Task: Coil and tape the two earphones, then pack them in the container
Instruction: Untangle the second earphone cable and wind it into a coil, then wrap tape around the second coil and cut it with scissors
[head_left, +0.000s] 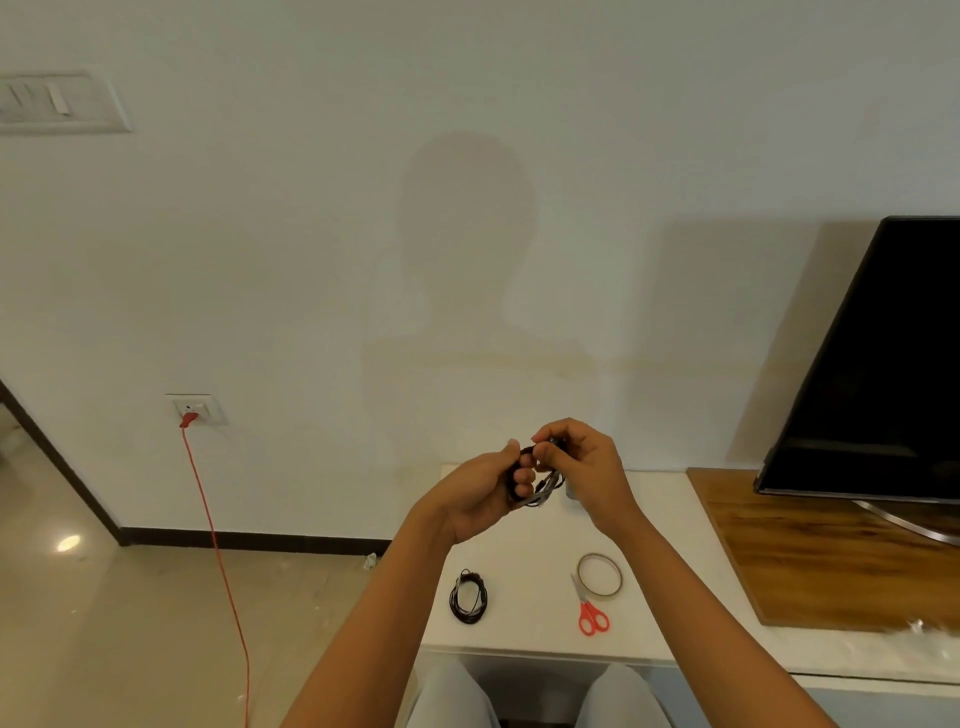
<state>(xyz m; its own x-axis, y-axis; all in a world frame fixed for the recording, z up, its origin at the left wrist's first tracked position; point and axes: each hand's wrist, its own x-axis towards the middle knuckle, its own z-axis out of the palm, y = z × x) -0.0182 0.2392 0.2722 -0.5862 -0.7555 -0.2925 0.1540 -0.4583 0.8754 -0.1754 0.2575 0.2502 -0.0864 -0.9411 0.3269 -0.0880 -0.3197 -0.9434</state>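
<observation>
Both my hands are raised above the white table (524, 540). My left hand (480, 496) grips a black coiled earphone (543, 486) wound around its fingers. My right hand (582, 467) pinches the same coil at its top. A second black earphone (468, 597) lies coiled on the table near the front edge. A roll of clear tape (600, 576) lies flat to its right, with red-handled scissors (589, 608) touching the roll. A small grey object (571, 491) stands on the table behind my right hand, mostly hidden.
A black TV (878, 374) on a metal stand sits on a wooden board (810, 561) at the right. An orange cable (218, 545) hangs from a wall socket down to the floor at the left. My knees (524, 696) are under the table's front edge.
</observation>
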